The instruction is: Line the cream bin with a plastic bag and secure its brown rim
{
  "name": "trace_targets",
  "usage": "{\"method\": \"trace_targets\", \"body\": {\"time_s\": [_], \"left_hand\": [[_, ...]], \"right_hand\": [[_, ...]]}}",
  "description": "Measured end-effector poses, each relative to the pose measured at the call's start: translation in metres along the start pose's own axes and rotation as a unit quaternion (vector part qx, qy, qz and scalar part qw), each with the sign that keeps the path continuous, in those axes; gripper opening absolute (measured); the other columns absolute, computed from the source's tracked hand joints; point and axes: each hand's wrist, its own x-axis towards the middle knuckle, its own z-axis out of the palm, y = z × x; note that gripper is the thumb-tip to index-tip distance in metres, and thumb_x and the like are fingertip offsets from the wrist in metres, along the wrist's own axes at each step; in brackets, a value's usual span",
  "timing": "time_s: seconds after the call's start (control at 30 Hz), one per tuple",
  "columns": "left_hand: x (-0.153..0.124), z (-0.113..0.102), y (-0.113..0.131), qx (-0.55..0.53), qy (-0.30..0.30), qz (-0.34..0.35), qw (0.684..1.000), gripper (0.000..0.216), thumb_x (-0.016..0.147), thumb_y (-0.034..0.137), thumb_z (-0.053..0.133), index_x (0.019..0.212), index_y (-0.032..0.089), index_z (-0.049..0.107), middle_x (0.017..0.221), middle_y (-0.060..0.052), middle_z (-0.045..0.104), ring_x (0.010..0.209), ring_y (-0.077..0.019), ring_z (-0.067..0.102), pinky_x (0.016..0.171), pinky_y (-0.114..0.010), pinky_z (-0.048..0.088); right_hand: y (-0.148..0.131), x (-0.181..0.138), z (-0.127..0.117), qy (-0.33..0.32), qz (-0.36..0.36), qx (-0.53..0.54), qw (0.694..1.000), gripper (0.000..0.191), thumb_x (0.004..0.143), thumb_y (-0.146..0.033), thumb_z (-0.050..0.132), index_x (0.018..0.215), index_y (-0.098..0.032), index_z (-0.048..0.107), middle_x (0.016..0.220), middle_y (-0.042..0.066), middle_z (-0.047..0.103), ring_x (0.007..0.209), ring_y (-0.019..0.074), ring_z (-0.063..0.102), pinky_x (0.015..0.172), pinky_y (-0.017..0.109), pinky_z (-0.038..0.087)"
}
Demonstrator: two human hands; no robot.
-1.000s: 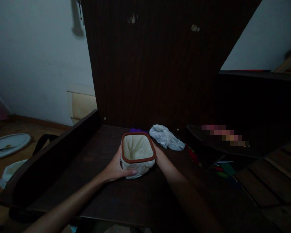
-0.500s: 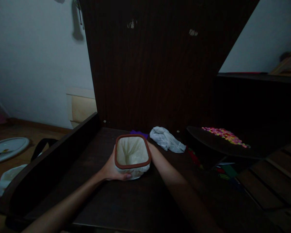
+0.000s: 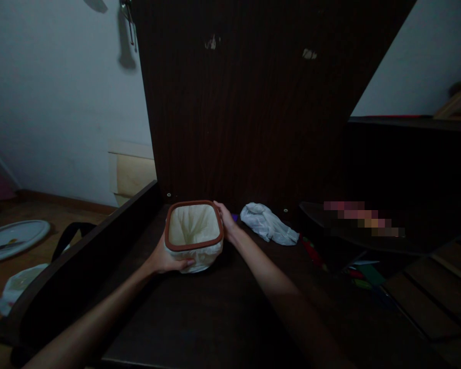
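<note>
A small square bin (image 3: 194, 248) with a brown rim and a whitish plastic liner stands between my hands on the dark wooden surface (image 3: 200, 312). The liner is folded out under the rim, and its creased inside faces up. My left hand (image 3: 168, 258) grips the near left side, thumb across the front. Round the right side curls my right hand (image 3: 226, 218), its fingers partly hidden behind the rim. A crumpled white plastic bag (image 3: 268, 223) lies to the right of the bin. Something purple (image 3: 234, 218) shows behind my right hand.
A low dark side board (image 3: 88, 251) edges the surface on the left, and a tall dark panel (image 3: 246, 113) rises behind. At right is a dark curved shelf (image 3: 315, 215). A white oval lid-like object (image 3: 19, 238) lies on the floor.
Both hands have shifted the bin left and slightly back, toward the rear panel. More of my right hand now shows beside the rim. The crumpled bag stays in place.
</note>
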Motion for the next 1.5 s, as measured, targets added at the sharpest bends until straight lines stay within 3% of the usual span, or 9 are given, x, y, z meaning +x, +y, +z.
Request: {"method": "trace_targets", "body": {"time_s": [0.2,0.33,0.47,0.93,1.1,1.2,1.3,1.4,1.5], "left_hand": [[0.037,-0.022,-0.003,0.049,0.038,0.001,0.998,0.087,0.026,0.021,0.099,0.106,0.018,0.064,0.096,-0.014,0.074,0.122,-0.0485,0.061,0.113,-0.063,0.042],[0.065,-0.032,-0.008,0.063,0.058,0.018,0.996,0.089,0.026,0.021,0.1,0.105,0.019,0.059,0.087,-0.01,0.072,0.128,-0.0462,0.058,0.114,-0.06,0.042],[0.089,-0.037,-0.018,0.096,0.064,0.04,0.993,0.086,0.026,0.027,0.099,0.1,0.019,0.055,0.097,-0.01,0.072,0.133,-0.0442,0.054,0.116,-0.053,0.041],[0.126,-0.028,-0.043,0.04,0.0,-0.018,0.999,0.07,0.04,0.018,0.101,0.101,0.016,0.065,0.1,-0.011,0.077,0.122,-0.0423,0.064,0.111,-0.054,0.047],[0.135,-0.036,-0.047,0.079,-0.032,-0.024,0.996,0.081,0.039,0.038,0.103,0.109,0.016,0.067,0.1,-0.01,0.078,0.116,-0.0446,0.067,0.104,-0.053,0.053],[0.135,-0.04,-0.046,0.128,-0.055,-0.026,0.99,0.098,0.038,0.052,0.101,0.12,0.015,0.063,0.114,-0.015,0.075,0.118,-0.0453,0.066,0.106,-0.057,0.051],[0.132,-0.042,-0.042,0.16,-0.071,-0.016,0.984,0.119,0.045,0.059,0.097,0.142,0.012,0.047,0.14,-0.022,0.061,0.132,-0.0444,0.056,0.114,-0.06,0.042],[0.128,-0.043,-0.039,0.198,-0.055,0.02,0.978,0.151,0.047,0.068,0.094,0.16,0.013,0.011,0.164,-0.027,0.028,0.151,-0.0442,0.031,0.123,-0.061,0.025],[0.128,-0.049,-0.041,0.257,-0.047,0.078,0.962,0.167,0.046,0.081,0.086,0.16,0.013,-0.016,0.169,-0.028,-0.003,0.156,-0.0441,0.005,0.126,-0.06,0.011]], "right_hand": [[-0.007,-0.002,-0.064,0.08,0.004,0.039,0.996,0.034,0.097,-0.048,0.046,0.083,-0.021,0.061,0.077,0.002,0.068,0.066,0.0157,0.062,0.06,0.026,0.047],[-0.008,-0.023,-0.102,0.081,0.015,0.055,0.995,0.029,0.094,-0.046,0.047,0.083,-0.022,0.06,0.076,0.005,0.068,0.062,0.018,0.062,0.057,0.029,0.048],[-0.009,-0.05,-0.125,0.062,0.026,0.058,0.996,0.027,0.092,-0.045,0.052,0.085,-0.021,0.061,0.076,0.006,0.069,0.06,0.0181,0.062,0.057,0.029,0.047],[-0.005,-0.079,-0.155,0.031,0.057,0.015,0.998,0.029,0.09,-0.041,0.056,0.073,-0.018,0.063,0.067,0.005,0.066,0.055,0.0155,0.059,0.055,0.028,0.044],[-0.003,-0.075,-0.159,0.022,0.054,-0.021,0.998,0.025,0.084,-0.04,0.064,0.073,-0.017,0.063,0.065,0.004,0.065,0.054,0.0148,0.059,0.055,0.027,0.044],[-0.001,-0.073,-0.163,0.023,0.051,-0.04,0.998,0.027,0.078,-0.043,0.068,0.072,-0.017,0.061,0.064,0.003,0.065,0.053,0.0141,0.059,0.055,0.027,0.044],[0.001,-0.071,-0.165,0.029,0.041,-0.057,0.997,0.03,0.071,-0.047,0.07,0.072,-0.018,0.06,0.063,0.002,0.065,0.053,0.0136,0.058,0.054,0.026,0.043],[0.003,-0.072,-0.165,0.032,0.023,-0.08,0.996,0.034,0.066,-0.049,0.072,0.073,-0.019,0.059,0.064,0.002,0.065,0.054,0.0134,0.057,0.054,0.026,0.043],[0.002,-0.077,-0.164,0.034,-0.003,-0.11,0.993,0.035,0.067,-0.052,0.07,0.075,-0.019,0.058,0.066,0.002,0.064,0.054,0.0131,0.057,0.054,0.026,0.043]]}}
